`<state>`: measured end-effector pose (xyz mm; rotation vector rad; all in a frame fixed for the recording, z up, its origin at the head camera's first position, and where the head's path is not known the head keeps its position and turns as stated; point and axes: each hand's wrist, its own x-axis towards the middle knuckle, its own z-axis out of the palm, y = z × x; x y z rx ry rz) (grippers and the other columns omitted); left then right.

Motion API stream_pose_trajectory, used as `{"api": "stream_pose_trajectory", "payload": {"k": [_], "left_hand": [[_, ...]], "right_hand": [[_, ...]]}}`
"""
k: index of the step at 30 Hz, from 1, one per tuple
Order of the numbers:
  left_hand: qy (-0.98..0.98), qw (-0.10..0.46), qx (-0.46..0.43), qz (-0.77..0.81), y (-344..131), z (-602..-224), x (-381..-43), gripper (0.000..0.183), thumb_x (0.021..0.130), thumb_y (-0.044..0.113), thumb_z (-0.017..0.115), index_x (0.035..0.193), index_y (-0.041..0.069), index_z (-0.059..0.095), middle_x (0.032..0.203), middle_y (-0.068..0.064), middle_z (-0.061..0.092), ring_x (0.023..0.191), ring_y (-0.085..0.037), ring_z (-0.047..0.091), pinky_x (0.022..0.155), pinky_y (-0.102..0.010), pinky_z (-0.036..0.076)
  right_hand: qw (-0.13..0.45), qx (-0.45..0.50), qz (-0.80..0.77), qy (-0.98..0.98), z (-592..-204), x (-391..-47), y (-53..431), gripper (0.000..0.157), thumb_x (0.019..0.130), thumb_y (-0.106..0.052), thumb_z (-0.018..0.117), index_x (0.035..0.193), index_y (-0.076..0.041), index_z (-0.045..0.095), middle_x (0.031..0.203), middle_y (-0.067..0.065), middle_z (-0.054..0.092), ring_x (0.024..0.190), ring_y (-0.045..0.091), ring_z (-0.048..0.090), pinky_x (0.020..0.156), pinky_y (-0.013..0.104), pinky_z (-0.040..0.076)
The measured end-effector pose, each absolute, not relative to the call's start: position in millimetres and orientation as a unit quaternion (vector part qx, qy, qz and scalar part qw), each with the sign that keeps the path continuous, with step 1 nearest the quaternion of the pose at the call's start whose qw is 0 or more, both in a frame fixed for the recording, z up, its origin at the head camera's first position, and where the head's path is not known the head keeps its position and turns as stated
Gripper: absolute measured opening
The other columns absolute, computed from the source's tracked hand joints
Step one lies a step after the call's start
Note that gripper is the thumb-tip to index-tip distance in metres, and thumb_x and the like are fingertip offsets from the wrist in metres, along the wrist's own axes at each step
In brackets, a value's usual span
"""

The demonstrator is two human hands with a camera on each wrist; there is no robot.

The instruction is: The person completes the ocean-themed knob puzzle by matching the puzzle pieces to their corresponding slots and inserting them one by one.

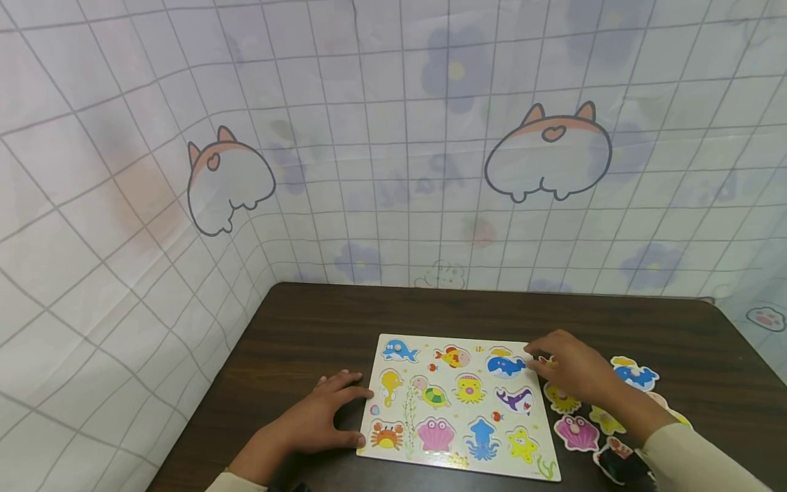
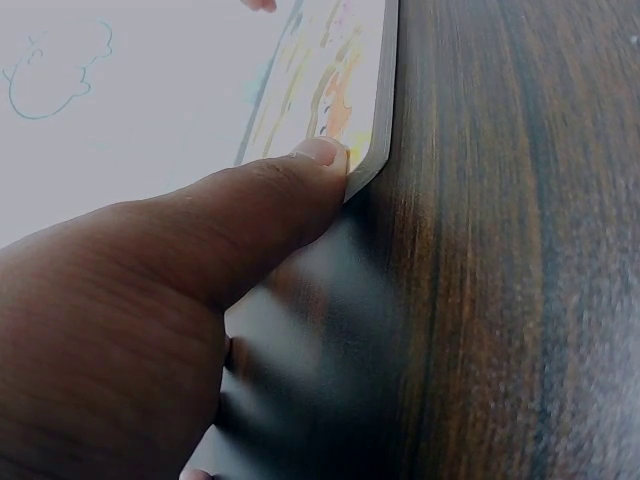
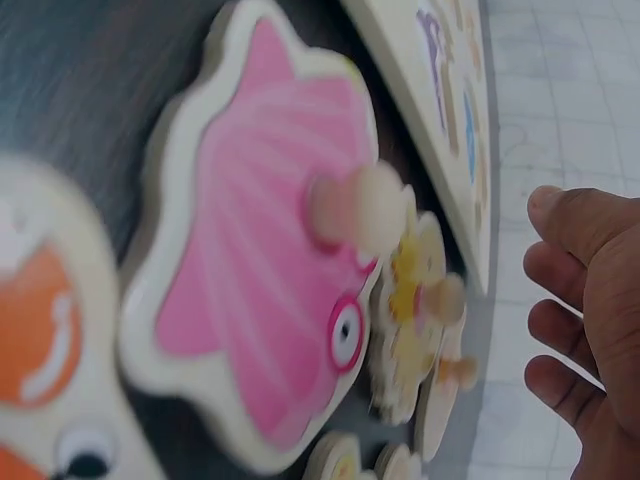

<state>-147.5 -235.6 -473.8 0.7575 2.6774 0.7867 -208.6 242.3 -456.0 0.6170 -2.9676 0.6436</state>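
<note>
- Looks like 1 blue whale-shaped knobbed piece (image 1: 399,351) is in my cream wooden board (image 1: 536,410)
- Painted wooden animals (image 1: 578,437) left, loose
- My left hand (image 1: 320,415) spread, right hand (image 1: 568,367) parted, empty

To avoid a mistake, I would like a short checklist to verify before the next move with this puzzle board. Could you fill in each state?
1. Puzzle board steadied: ok; the left hand touches its near-left corner with the thumb.
2. Right hand free: ok; no piece shows in its grip.
3. Upper-left slot filled: ok; a knobbed blue piece lies there.
4. Pink shell slot vacant: ok; the printed picture shows, without a knob.
5. Pink shell piece ready: ok; it lies right of the board, knob up.
6. All loose pieces fully visible: not ok; the right hand and forearm cover some.
</note>
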Motion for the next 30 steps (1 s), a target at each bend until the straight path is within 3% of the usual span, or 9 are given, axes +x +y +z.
{"api": "stream_pose_trajectory", "payload": {"k": [8,13,21,30], "left_hand": [[0.918,0.127,0.26,0.271,-235.2,-472.9,-146.7,0.071,0.086,0.054,0.079,0.146,0.024,0.057,0.161,-0.012,0.035,0.151,-0.042,0.023,0.118,-0.069,0.013],[0.921,0.13,0.254,0.267,-235.6,-473.3,-146.8,0.071,0.086,0.056,0.078,0.146,0.025,0.056,0.162,-0.01,0.034,0.152,-0.04,0.021,0.119,-0.067,0.012],[0.922,0.134,0.249,0.263,-236.4,-473.7,-147.0,0.072,0.085,0.058,0.078,0.146,0.026,0.056,0.163,-0.008,0.034,0.153,-0.039,0.021,0.12,-0.066,0.012],[0.924,0.133,0.248,0.26,-237.0,-475.2,-147.6,0.073,0.085,0.058,0.078,0.147,0.026,0.056,0.163,-0.007,0.034,0.153,-0.038,0.021,0.12,-0.066,0.011]], "right_hand": [[0.018,0.189,0.216,-0.958,-460.1,-206.5,257.4,0.026,0.095,-0.023,0.076,0.119,-0.014,0.076,0.118,0.014,0.063,0.096,0.026,0.066,0.072,0.045,0.058],[0.024,0.19,0.216,-0.957,-463.7,-207.3,266.7,0.025,0.095,-0.026,0.075,0.118,-0.015,0.077,0.115,0.01,0.065,0.102,0.03,0.064,0.079,0.051,0.056],[0.041,0.199,0.197,-0.959,-472.9,-208.8,283.2,0.022,0.094,-0.023,0.077,0.115,-0.015,0.077,0.11,0.006,0.066,0.098,0.025,0.063,0.072,0.044,0.054],[0.018,0.186,0.196,-0.963,-476.5,-212.0,288.1,0.022,0.095,-0.023,0.076,0.116,-0.015,0.076,0.112,0.006,0.067,0.103,0.03,0.062,0.076,0.05,0.055]]}}
